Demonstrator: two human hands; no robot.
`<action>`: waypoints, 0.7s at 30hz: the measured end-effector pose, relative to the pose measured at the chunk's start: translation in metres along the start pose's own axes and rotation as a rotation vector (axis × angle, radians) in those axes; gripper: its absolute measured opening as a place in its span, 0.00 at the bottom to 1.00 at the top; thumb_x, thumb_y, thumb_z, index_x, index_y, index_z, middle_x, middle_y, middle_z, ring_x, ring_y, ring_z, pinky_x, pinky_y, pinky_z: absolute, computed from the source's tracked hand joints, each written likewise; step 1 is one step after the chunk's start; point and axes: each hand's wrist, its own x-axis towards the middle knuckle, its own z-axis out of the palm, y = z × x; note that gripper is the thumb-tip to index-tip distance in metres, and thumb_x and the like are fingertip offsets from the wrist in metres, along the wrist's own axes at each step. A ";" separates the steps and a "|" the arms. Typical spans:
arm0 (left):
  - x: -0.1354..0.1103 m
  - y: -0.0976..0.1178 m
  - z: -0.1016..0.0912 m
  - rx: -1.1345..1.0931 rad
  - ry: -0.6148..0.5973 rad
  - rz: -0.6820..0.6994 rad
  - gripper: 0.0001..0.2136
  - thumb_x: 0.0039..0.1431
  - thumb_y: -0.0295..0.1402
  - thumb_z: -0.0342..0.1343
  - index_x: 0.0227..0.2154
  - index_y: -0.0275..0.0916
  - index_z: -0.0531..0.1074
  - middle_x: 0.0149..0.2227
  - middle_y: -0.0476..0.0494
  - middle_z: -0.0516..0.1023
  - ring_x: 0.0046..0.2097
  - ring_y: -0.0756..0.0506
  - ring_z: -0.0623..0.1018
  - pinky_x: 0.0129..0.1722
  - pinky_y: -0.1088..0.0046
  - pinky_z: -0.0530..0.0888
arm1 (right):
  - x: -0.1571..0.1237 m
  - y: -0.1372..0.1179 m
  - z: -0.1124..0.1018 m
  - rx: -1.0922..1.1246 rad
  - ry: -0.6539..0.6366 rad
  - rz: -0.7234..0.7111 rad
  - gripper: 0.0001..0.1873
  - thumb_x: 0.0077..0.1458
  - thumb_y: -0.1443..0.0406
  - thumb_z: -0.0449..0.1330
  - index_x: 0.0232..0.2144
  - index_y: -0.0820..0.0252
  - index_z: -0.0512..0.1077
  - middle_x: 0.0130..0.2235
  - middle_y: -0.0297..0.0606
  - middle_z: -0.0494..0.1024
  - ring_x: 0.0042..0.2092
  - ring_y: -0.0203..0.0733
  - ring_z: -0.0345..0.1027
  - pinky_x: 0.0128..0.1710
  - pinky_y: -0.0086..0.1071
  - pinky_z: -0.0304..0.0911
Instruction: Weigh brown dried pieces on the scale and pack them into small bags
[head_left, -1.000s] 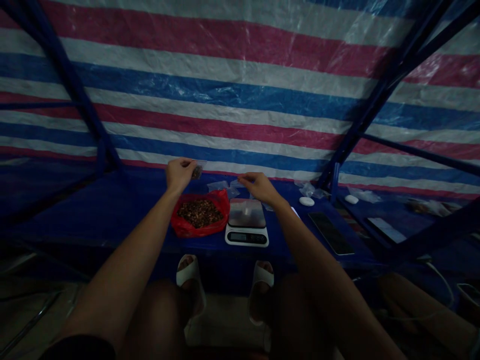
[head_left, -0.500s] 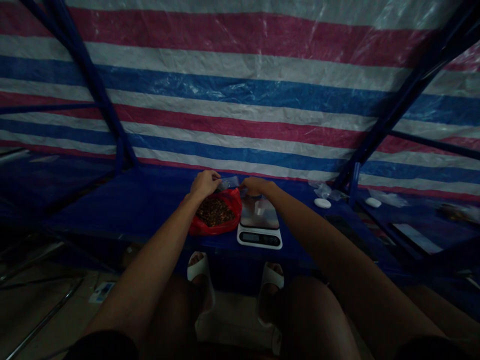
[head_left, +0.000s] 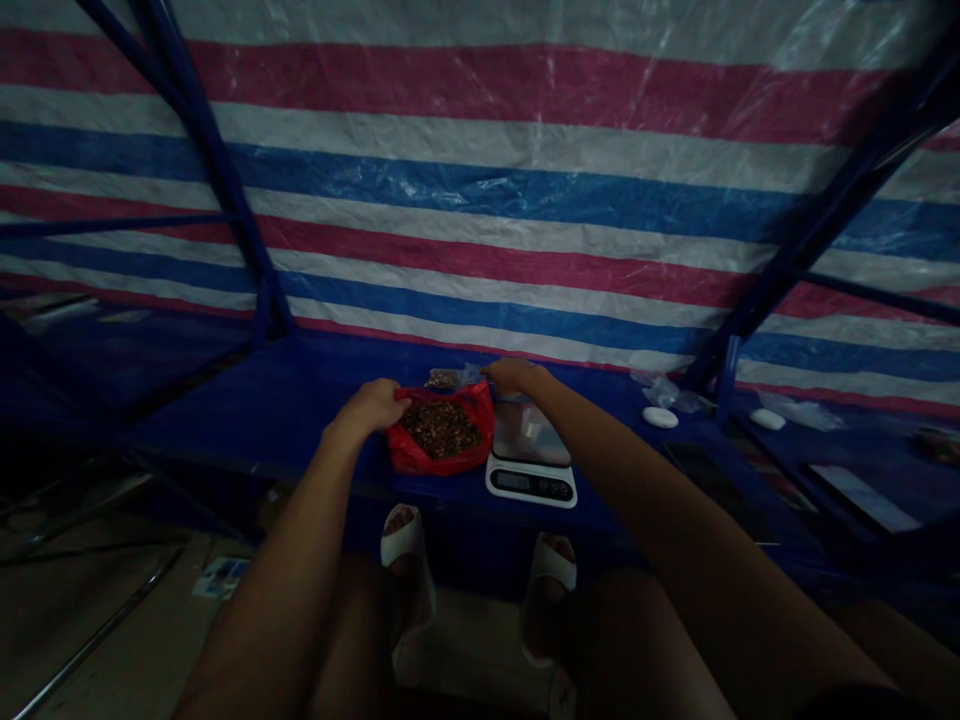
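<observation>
A red plastic bag full of small brown pieces lies open on the blue shelf. My left hand rests at the bag's left rim, fingers curled over its edge. Behind the bag my right hand pinches a small clear packet holding some brown pieces. A white digital kitchen scale stands just right of the bag, under my right forearm, with a small clear thing on its platform.
Blue metal frame posts rise at left and right before a striped tarp. Two white round lids and clear packets lie to the right, beside dark flat phones. My sandalled feet show below.
My left hand let go of the small packet and dropped to the red bag's left rim. The right hand moved left and now holds the packet behind the bag. The view shifted left.
</observation>
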 end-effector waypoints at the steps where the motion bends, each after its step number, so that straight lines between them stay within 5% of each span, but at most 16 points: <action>1: 0.001 0.002 0.001 -0.027 0.049 0.022 0.06 0.56 0.37 0.61 0.31 0.42 0.81 0.36 0.37 0.87 0.38 0.38 0.84 0.35 0.69 0.74 | -0.003 0.003 -0.004 -0.025 -0.008 0.037 0.25 0.57 0.70 0.67 0.58 0.60 0.78 0.55 0.54 0.82 0.54 0.57 0.78 0.53 0.43 0.70; 6: 0.003 0.009 0.002 -0.290 0.105 0.062 0.10 0.58 0.31 0.55 0.37 0.40 0.81 0.37 0.38 0.86 0.37 0.40 0.84 0.34 0.70 0.74 | -0.026 -0.009 -0.039 -0.044 0.120 0.112 0.20 0.61 0.72 0.61 0.55 0.64 0.79 0.56 0.58 0.80 0.57 0.57 0.76 0.54 0.41 0.67; 9: 0.002 0.011 0.002 -0.478 0.116 0.063 0.12 0.56 0.31 0.55 0.40 0.38 0.81 0.35 0.40 0.86 0.33 0.42 0.82 0.30 0.71 0.73 | -0.037 -0.043 -0.052 0.186 0.319 -0.193 0.15 0.66 0.70 0.56 0.50 0.63 0.81 0.50 0.49 0.84 0.49 0.48 0.78 0.50 0.35 0.67; 11: 0.000 0.014 0.002 -0.596 0.119 0.070 0.15 0.56 0.31 0.55 0.45 0.37 0.80 0.33 0.41 0.85 0.30 0.44 0.81 0.27 0.72 0.72 | -0.040 -0.067 -0.049 0.332 0.181 -0.403 0.13 0.63 0.71 0.60 0.45 0.62 0.82 0.45 0.42 0.86 0.42 0.42 0.78 0.44 0.32 0.67; 13: 0.000 0.015 0.001 -0.674 0.106 0.072 0.18 0.54 0.30 0.55 0.47 0.36 0.79 0.31 0.41 0.84 0.27 0.45 0.79 0.25 0.72 0.71 | -0.039 -0.084 -0.038 0.356 0.008 -0.468 0.11 0.57 0.70 0.66 0.43 0.63 0.82 0.42 0.40 0.86 0.38 0.41 0.78 0.40 0.31 0.67; 18: -0.001 0.010 0.000 -0.578 0.038 0.082 0.17 0.56 0.31 0.54 0.48 0.35 0.78 0.37 0.38 0.85 0.33 0.42 0.82 0.30 0.71 0.75 | -0.031 -0.092 -0.007 0.314 0.103 -0.425 0.33 0.42 0.63 0.78 0.52 0.64 0.78 0.53 0.49 0.83 0.46 0.47 0.78 0.42 0.33 0.69; 21: -0.006 0.003 -0.006 -0.322 0.136 0.085 0.17 0.60 0.34 0.55 0.50 0.37 0.78 0.46 0.35 0.85 0.45 0.38 0.84 0.44 0.66 0.78 | -0.030 -0.087 -0.003 0.258 0.043 -0.394 0.24 0.52 0.65 0.73 0.51 0.64 0.78 0.51 0.50 0.84 0.45 0.47 0.79 0.42 0.32 0.68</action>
